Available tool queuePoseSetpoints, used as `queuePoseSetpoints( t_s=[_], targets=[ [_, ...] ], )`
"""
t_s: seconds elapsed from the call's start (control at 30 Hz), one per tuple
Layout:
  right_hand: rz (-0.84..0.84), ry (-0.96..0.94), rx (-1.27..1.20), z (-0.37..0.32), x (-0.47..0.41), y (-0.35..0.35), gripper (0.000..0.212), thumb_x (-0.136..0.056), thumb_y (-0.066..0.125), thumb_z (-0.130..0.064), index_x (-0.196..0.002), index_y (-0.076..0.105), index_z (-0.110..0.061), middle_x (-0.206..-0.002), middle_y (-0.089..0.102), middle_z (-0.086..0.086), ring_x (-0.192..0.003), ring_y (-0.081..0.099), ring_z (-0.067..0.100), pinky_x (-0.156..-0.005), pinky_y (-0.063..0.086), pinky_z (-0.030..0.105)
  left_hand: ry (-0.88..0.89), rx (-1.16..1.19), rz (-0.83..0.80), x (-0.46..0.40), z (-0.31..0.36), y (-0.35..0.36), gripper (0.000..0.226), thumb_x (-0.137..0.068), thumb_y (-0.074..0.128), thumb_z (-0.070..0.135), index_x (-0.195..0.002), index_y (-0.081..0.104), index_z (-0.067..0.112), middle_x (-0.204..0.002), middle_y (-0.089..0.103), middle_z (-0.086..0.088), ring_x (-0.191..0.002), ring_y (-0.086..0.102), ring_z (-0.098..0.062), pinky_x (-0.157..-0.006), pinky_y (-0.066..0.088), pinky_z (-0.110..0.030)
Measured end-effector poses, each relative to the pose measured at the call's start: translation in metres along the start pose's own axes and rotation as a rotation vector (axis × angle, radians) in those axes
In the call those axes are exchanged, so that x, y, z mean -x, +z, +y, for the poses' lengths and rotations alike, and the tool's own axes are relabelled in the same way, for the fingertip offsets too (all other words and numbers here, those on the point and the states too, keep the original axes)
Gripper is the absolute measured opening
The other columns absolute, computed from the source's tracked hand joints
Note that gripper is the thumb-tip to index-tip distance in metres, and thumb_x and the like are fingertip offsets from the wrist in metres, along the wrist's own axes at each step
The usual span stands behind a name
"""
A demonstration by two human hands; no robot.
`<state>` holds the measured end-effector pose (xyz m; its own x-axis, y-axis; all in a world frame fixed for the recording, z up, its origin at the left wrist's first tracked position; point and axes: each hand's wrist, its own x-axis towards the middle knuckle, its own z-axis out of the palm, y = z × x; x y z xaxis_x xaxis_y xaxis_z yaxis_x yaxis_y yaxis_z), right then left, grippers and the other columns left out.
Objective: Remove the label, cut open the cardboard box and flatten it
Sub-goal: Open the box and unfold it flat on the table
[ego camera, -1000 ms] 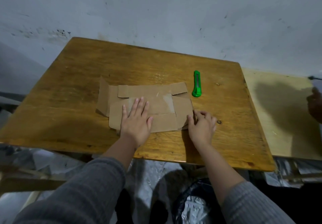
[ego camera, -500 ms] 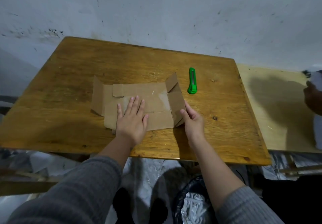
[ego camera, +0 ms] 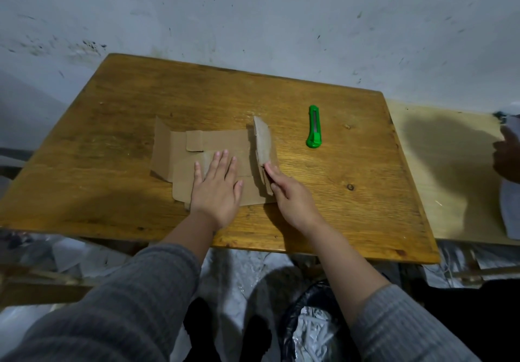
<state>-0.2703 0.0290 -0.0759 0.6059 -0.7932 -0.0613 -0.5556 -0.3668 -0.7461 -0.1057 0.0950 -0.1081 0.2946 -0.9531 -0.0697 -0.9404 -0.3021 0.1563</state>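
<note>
Matt cardboard box point(ego camera: 219, 143), varnished wood table point(ego camera: 140, 102)

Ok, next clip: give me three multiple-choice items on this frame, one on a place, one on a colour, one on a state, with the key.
1. Where does the utility knife lie?
A. on the wooden table, right of the cardboard
B. on top of the cardboard
C. in the right hand

2. What colour is the knife?
A. red
B. green
C. black

3. How does the right flap of the cardboard box stand?
A. pressed flat
B. torn off
C. lifted up on edge

Key: 1 A, it rests on bare wood apart from the box. 2 B, its body is bright green. 3 C, the right hand holds it raised while the left hand presses flat.
</note>
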Motion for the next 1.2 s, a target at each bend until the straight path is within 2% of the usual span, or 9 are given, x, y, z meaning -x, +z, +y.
queuePoseSetpoints(
  t_s=[0.17,0.37,0.6,0.67,0.73,0.8,0.9,1.03,1.2],
  targets=[
    [-0.083,-0.059,0.293,0.001,-0.008,-0.004,0.055,-0.096,0.047,-0.014,-0.146,0.028,-0.027,-0.152,0.031,-0.009,-0.142,0.021,0.006,-0.118,0.010,0.041,0.007,0.010,0.003,0.000,0.000,0.000,0.059,-0.099,0.008,0.044,-0.153,0.004,0.019,-0.162,-0.005,-0.002,-0.148,-0.011,-0.017,-0.118,-0.007,-0.052],
    [-0.216,-0.066,0.640,0.001,-0.002,0.007,0.057,-0.099,0.026,-0.015,-0.151,0.003,-0.024,-0.159,-0.002,-0.010,-0.146,-0.005,0.008,-0.115,-0.007,0.049,0.004,0.007,0.001,0.001,0.000,0.000,0.059,-0.100,0.008,0.043,-0.153,0.003,0.019,-0.162,-0.005,-0.001,-0.147,-0.011,-0.017,-0.118,-0.006,-0.052],
    [-0.227,-0.066,0.710,-0.001,-0.003,0.009,0.058,-0.098,0.022,-0.016,-0.151,-0.003,-0.022,-0.159,-0.007,-0.008,-0.146,-0.008,0.010,-0.115,-0.007,0.048,0.003,0.034,0.014,0.014,-0.001,0.001,0.058,-0.100,0.010,0.044,-0.153,0.007,0.020,-0.162,-0.001,0.003,-0.148,-0.008,-0.013,-0.118,-0.007,-0.051],
    [-0.225,-0.075,0.695,0.000,-0.002,0.009,0.059,-0.098,0.023,-0.015,-0.151,-0.003,-0.021,-0.159,-0.006,-0.007,-0.146,-0.007,0.010,-0.115,-0.007,0.048,-0.014,0.070,0.081,0.031,-0.003,0.002,0.061,-0.097,0.010,0.044,-0.152,0.016,0.019,-0.162,0.009,0.001,-0.148,-0.001,-0.015,-0.117,-0.002,-0.053],
    [-0.210,-0.096,0.671,0.002,-0.002,0.008,0.058,-0.099,0.024,-0.015,-0.151,-0.001,-0.020,-0.160,-0.003,-0.007,-0.146,-0.006,0.010,-0.116,-0.005,0.047,-0.070,0.107,0.227,0.050,-0.010,0.001,0.061,-0.095,0.026,0.042,-0.149,0.029,0.013,-0.158,0.023,-0.007,-0.147,0.014,-0.023,-0.116,0.010,-0.055],
    [-0.183,-0.116,0.642,0.003,-0.001,0.009,0.056,-0.099,0.024,-0.015,-0.151,0.002,-0.019,-0.160,0.000,-0.005,-0.146,-0.004,0.011,-0.117,-0.005,0.043,-0.202,0.132,0.379,0.064,-0.021,-0.001,0.064,-0.093,0.044,0.036,-0.148,0.029,0.007,-0.154,0.030,-0.014,-0.144,0.023,-0.029,-0.114,0.020,-0.055],
    [-0.141,-0.153,0.655,0.002,-0.001,0.012,0.059,-0.097,0.026,-0.010,-0.151,0.003,-0.015,-0.160,0.000,0.000,-0.147,-0.003,0.013,-0.116,-0.007,0.036,-0.445,0.262,0.456,0.072,-0.036,-0.008,0.078,-0.089,0.058,0.034,-0.149,0.019,0.000,-0.154,0.025,-0.019,-0.145,0.017,-0.031,-0.117,0.016,-0.054],
    [-0.123,-0.209,0.650,0.005,-0.001,0.014,0.059,-0.096,0.025,-0.005,-0.150,0.002,-0.010,-0.160,-0.002,0.006,-0.147,-0.004,0.015,-0.114,-0.008,0.028,-0.530,0.218,0.250,0.066,-0.056,-0.007,0.084,-0.093,0.043,0.053,-0.149,0.012,-0.002,-0.159,0.012,-0.019,-0.148,0.005,-0.029,-0.116,0.004,-0.056],
    [-0.103,-0.246,0.608,0.012,-0.002,0.017,0.058,-0.096,0.028,-0.004,-0.149,0.006,-0.008,-0.159,0.002,0.008,-0.147,-0.001,0.017,-0.115,-0.007,0.025,-0.469,0.178,0.116,0.045,-0.069,-0.008,0.079,-0.095,0.021,0.061,-0.148,0.023,0.001,-0.161,0.006,-0.011,-0.148,-0.002,-0.024,-0.113,-0.006,-0.058]
  ],
)
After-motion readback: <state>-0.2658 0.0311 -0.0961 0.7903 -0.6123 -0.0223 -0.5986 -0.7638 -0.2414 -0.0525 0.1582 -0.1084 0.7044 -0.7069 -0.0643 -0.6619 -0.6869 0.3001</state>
